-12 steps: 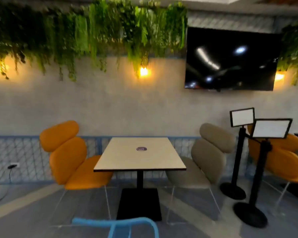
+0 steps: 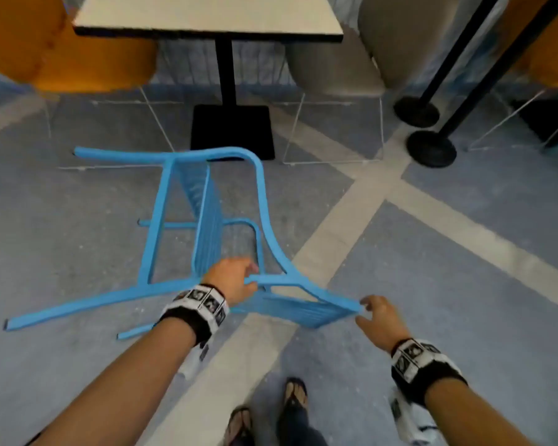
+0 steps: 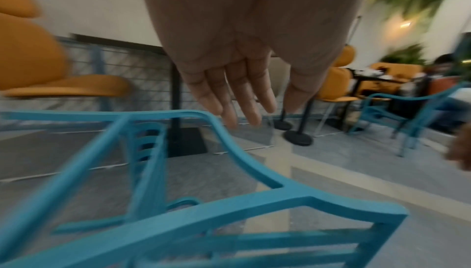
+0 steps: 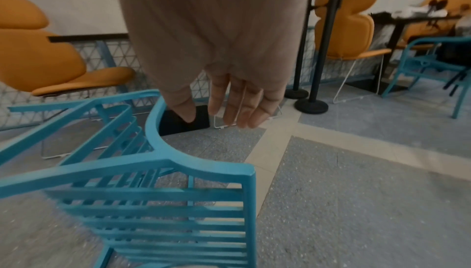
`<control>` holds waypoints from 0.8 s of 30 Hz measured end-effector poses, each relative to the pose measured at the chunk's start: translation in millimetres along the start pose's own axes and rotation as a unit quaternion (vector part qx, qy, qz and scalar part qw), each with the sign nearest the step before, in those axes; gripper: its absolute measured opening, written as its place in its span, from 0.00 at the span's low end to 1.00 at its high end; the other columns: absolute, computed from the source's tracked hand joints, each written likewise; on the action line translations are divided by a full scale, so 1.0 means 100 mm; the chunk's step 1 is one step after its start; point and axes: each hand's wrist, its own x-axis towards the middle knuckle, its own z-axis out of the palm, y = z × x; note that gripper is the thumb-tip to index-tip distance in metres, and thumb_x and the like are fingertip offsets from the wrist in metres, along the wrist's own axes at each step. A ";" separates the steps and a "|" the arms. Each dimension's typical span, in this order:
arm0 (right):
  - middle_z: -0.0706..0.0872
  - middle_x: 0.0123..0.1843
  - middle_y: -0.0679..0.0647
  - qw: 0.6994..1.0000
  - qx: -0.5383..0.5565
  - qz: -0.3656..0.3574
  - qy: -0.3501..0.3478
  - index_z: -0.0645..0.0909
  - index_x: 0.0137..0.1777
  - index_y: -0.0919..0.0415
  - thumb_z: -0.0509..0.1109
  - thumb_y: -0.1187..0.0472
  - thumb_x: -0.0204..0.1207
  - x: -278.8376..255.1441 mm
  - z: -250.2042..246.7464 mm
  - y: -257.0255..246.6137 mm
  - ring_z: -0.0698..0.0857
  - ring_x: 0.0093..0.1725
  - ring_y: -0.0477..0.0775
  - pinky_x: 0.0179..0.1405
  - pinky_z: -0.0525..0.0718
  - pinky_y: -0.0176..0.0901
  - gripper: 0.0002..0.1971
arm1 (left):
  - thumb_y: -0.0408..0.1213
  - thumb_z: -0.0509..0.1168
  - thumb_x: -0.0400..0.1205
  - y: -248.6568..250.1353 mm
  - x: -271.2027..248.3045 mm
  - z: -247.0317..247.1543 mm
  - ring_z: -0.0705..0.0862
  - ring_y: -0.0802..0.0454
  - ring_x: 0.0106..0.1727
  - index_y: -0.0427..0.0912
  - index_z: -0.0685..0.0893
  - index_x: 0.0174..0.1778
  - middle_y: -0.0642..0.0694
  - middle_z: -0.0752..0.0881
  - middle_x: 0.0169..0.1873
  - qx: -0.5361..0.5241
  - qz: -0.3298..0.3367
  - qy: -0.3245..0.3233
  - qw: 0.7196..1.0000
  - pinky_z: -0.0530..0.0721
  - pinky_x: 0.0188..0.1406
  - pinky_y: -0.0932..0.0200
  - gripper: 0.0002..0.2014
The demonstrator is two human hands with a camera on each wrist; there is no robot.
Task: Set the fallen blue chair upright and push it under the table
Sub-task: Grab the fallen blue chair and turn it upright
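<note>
Slatted blue metal chair (image 2: pixel 207 226) is seen on its side on grey speckled floor w/ beige stripes (image 2: pixel 464 284), beyond both hands; left hand (image 2: pixel 232 280) and right hand (image 2: pixel 379 320) are held w/ fingers straight, loosely spread, over backrest top.

Blue chair (image 2: pixel 207 220) on its side, floor, before table (image 2: pixel 207 17).

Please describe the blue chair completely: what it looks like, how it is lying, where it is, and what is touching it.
The blue chair looks like painted metal, with a tubular frame, curved armrests and slatted panels. It lies tipped over on the grey floor, in front of the table with the black pedestal base, its legs pointing left. The left hand reaches to its frame near the slatted backrest, and the right hand is at the backrest's corner. In both wrist views the fingers are straight, not gripping.
</note>
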 end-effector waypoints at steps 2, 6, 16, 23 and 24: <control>0.80 0.60 0.70 1.000 0.005 0.000 0.014 0.78 0.59 0.70 0.74 0.67 0.67 0.29 0.24 0.15 0.77 0.60 0.70 0.58 0.73 0.51 0.20 | 0.38 0.70 0.73 0.13 0.39 0.37 0.83 0.41 0.58 0.42 0.82 0.56 0.41 0.87 0.54 0.011 0.037 -0.009 0.999 0.78 0.58 0.53 0.15; 0.79 0.59 0.73 1.000 -0.002 -0.004 0.023 0.77 0.60 0.70 0.77 0.69 0.62 0.78 0.69 0.56 0.76 0.59 0.73 0.58 0.73 0.54 0.25 | 0.40 0.71 0.72 0.31 0.95 1.19 0.79 0.40 0.62 0.43 0.80 0.59 0.40 0.84 0.58 0.062 0.119 -0.053 0.990 0.76 0.63 0.51 0.19; 0.80 0.31 0.58 0.984 0.175 -0.022 0.029 0.80 0.37 0.66 0.74 0.80 0.63 1.22 1.31 1.04 0.77 0.23 0.30 0.21 0.70 0.24 0.10 | 0.58 0.66 0.73 0.61 1.60 2.15 0.87 0.42 0.48 0.46 0.84 0.47 0.44 0.90 0.46 0.288 0.221 -0.098 0.927 0.74 0.40 0.54 0.19; 0.76 0.25 0.55 0.983 0.173 -0.051 0.023 0.71 0.24 0.48 0.71 0.82 0.60 1.22 1.15 0.97 0.76 0.23 0.41 0.21 0.69 0.27 0.25 | 0.63 0.64 0.72 0.70 1.49 2.04 0.87 0.42 0.44 0.46 0.85 0.43 0.45 0.90 0.43 0.277 0.202 -0.075 0.936 0.70 0.35 0.57 0.22; 0.76 0.25 0.56 0.983 0.167 -0.066 0.023 0.70 0.23 0.47 0.71 0.82 0.59 1.19 1.08 0.91 0.76 0.24 0.46 0.22 0.69 0.31 0.26 | 0.65 0.63 0.71 0.73 1.45 1.96 0.86 0.42 0.42 0.46 0.84 0.41 0.45 0.89 0.40 0.268 0.195 -0.066 0.941 0.70 0.34 0.57 0.24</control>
